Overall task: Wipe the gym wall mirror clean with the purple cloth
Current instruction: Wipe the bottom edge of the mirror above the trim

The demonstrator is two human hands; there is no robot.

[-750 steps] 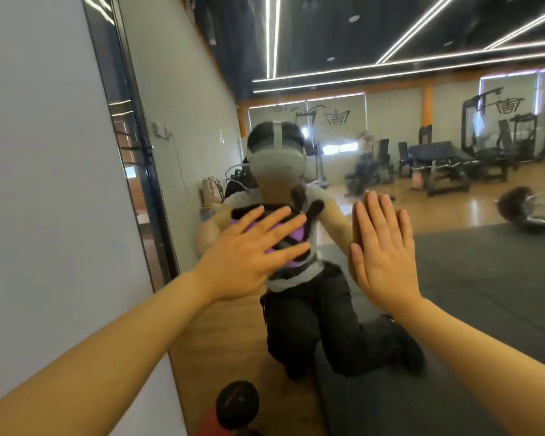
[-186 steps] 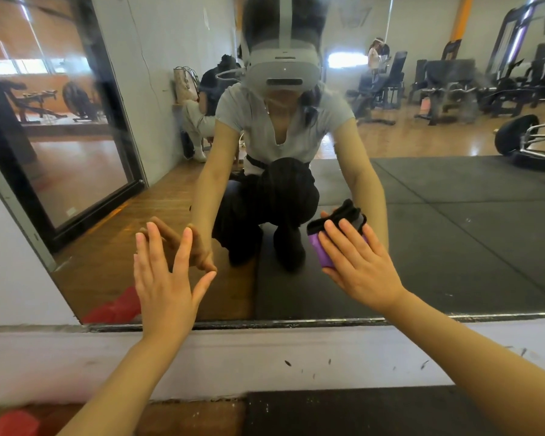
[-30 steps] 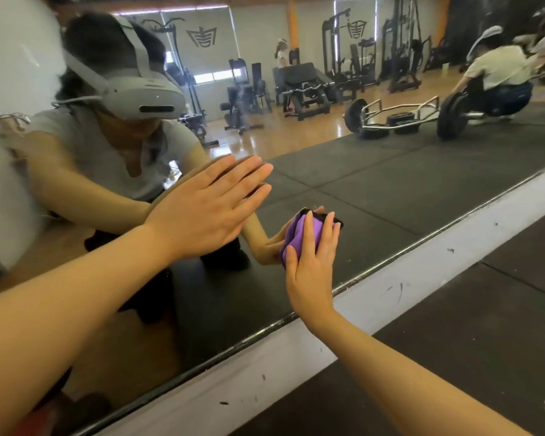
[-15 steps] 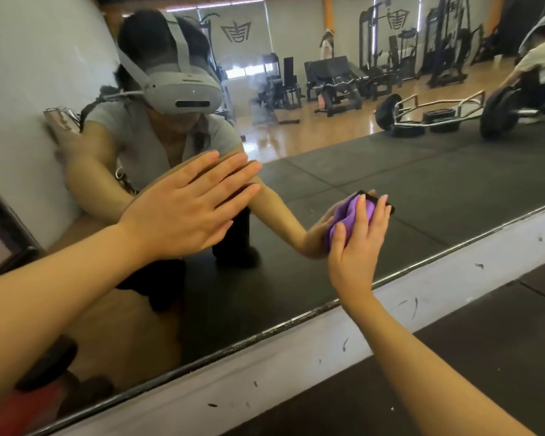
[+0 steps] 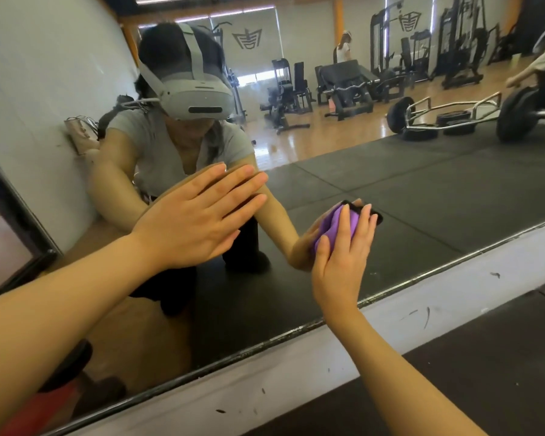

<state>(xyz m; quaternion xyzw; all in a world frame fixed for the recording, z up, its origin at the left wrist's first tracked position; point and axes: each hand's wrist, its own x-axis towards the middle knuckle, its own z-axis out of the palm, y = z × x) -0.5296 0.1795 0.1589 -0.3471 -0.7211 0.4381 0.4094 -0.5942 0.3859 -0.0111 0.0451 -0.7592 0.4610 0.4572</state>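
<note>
The wall mirror (image 5: 422,196) fills most of the view, its lower edge running up to the right. My right hand (image 5: 340,262) presses the bunched purple cloth (image 5: 335,223) against the glass low down, near the bottom edge. The cloth shows purple with a dark rim above my fingers. My left hand (image 5: 199,218) lies flat on the glass, fingers together and stretched out, to the left of the cloth and a little higher. It holds nothing.
A white scuffed wall strip (image 5: 390,322) runs below the mirror, with dark rubber floor (image 5: 485,366) in front. The glass reflects a crouching person, weight machines and a loaded barbell frame (image 5: 447,114). A dark frame (image 5: 29,243) bounds the mirror at left.
My right hand has slid the cloth to the right along the lower glass. The view has swung slightly left. My left hand stays flat on the mirror.
</note>
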